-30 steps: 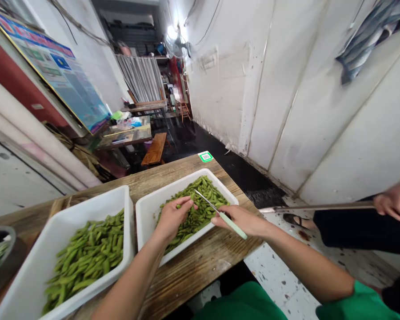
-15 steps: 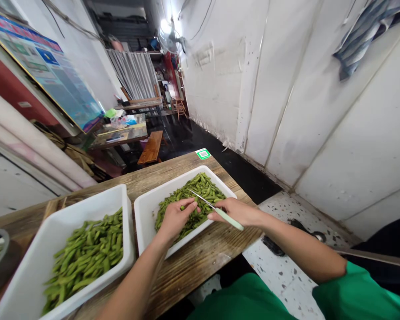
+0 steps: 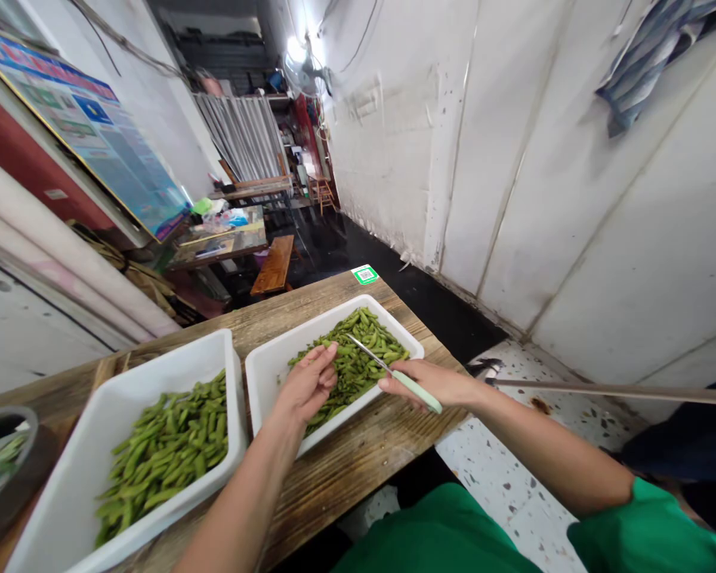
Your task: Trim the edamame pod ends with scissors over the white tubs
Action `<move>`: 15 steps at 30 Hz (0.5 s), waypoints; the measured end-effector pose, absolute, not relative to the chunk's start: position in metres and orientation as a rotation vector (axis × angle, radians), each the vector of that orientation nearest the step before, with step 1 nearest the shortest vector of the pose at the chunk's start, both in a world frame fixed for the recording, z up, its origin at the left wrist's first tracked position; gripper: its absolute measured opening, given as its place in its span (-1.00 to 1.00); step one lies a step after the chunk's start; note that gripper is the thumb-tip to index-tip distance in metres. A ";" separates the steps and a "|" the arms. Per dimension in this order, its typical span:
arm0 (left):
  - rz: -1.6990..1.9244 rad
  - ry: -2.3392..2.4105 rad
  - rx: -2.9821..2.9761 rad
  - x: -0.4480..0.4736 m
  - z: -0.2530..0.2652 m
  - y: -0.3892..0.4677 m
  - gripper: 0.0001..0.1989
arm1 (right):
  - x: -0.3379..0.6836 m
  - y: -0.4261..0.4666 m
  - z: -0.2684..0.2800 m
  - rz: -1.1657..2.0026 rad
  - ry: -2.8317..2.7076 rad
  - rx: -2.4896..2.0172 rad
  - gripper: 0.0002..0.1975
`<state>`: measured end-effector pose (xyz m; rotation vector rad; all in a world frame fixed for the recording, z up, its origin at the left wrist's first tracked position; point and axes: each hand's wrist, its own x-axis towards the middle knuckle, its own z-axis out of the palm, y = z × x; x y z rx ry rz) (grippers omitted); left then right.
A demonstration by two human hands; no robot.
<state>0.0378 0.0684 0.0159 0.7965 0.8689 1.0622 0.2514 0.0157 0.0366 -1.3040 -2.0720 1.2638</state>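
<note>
My right hand grips scissors with a pale green handle. Their thin metal blades point forward and left over the green pods, which look like edamame, in the right white tub. My left hand is closed above the same pods, left of the blade tips, thumb and fingers drawn together. Whatever those fingers hold is too small or hidden to make out. The left white tub stands beside it, holding more pods.
Both tubs rest on a wooden table with a green code card at its far corner. A dark round container stands at the left. A long pole and a person's dark clothing are at the right. Behind stands a wooden bench.
My left hand has turned, its fingers drawing in; the pod seen there before no longer shows clearly. The scissors stay in my right hand. At the right, the pole has shifted up and left.
</note>
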 end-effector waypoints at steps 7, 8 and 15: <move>1.145 0.883 0.744 0.051 0.022 0.057 -0.71 | 0.243 0.011 0.030 1.352 -1.973 -1.243 -0.58; 1.154 0.886 0.743 0.052 0.022 0.056 -0.71 | 0.242 0.010 0.030 1.364 -1.955 -1.244 -0.57; 1.167 1.006 0.717 0.054 0.019 0.051 -0.72 | 0.238 0.011 0.029 1.125 -2.036 -1.393 -0.54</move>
